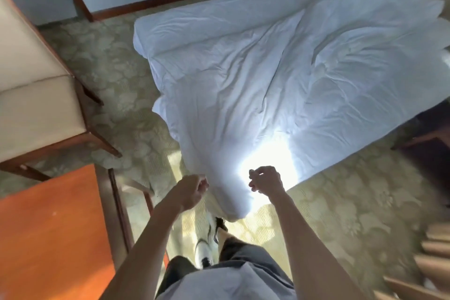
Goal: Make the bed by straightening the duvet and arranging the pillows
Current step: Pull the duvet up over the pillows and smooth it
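A crumpled white duvet [267,73] lies spread over the bed, and its near corner hangs down to the carpet in front of me. My left hand [191,190] is closed in a fist at the left edge of that hanging corner and pinches the fabric. On the right side of the same corner, in a patch of bright sunlight, my right hand [266,181] is closed as well. Whether it grips the cloth is hard to tell in the glare. No pillows are in view.
A cream armchair [31,95] with wooden legs stands at the left. An orange-brown wooden table [48,234] is at the lower left, close to my left arm. Green patterned carpet [341,202] surrounds the bed. Dark furniture [431,139] sits at the right, wooden slats [433,258] at the lower right.
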The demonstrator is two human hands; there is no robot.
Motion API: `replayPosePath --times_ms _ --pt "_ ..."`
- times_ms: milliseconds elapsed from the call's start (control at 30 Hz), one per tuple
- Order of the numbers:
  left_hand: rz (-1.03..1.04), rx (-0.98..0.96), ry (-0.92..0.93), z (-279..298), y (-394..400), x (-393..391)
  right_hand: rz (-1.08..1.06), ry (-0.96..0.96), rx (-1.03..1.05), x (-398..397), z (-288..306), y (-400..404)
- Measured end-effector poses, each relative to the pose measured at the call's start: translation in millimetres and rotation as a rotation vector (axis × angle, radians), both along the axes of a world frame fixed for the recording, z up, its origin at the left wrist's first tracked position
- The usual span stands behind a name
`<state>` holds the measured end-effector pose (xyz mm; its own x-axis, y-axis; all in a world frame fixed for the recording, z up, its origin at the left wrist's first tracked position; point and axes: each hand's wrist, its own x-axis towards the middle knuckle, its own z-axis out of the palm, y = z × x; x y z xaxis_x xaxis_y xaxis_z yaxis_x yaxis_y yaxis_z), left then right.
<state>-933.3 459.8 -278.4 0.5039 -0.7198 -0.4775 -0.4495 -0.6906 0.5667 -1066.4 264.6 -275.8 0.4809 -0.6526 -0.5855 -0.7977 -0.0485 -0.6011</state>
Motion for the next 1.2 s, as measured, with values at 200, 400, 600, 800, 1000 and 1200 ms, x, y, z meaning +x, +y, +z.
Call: replayPosePath --times_ms 200,400,600,800,1000,1200 --pt "-0.087 -0.058 0.021 12.3 -47.0 -60.2 0.146 0.201 -0.156 -76.2 18.0 -31.5" --pt "-0.054 0.004 -0.093 15.3 -90.0 -89.6 0.138 0.201 -0.213 -105.5 28.0 -93.8" --pt "-0.057 -0.016 -0.082 18.3 -190.7 -131.1 0.165 0.089 -0.236 -150.3 41.7 -195.4" --pt "-0.162 -0.099 -0.092 41.6 -314.0 -178.0 0.150 0.051 -0.331 -227.8 65.2 -312.1" --pt "-0.182 -0.050 -0.097 37.5 -380.8 -188.3 0.127 0.031 -0.368 -254.9 62.3 -382.1" --pt "-0.159 -0.050 -0.046 26.5 -456.8 -181.7 0.187 0.066 -0.351 -243.0 50.5 -442.1"
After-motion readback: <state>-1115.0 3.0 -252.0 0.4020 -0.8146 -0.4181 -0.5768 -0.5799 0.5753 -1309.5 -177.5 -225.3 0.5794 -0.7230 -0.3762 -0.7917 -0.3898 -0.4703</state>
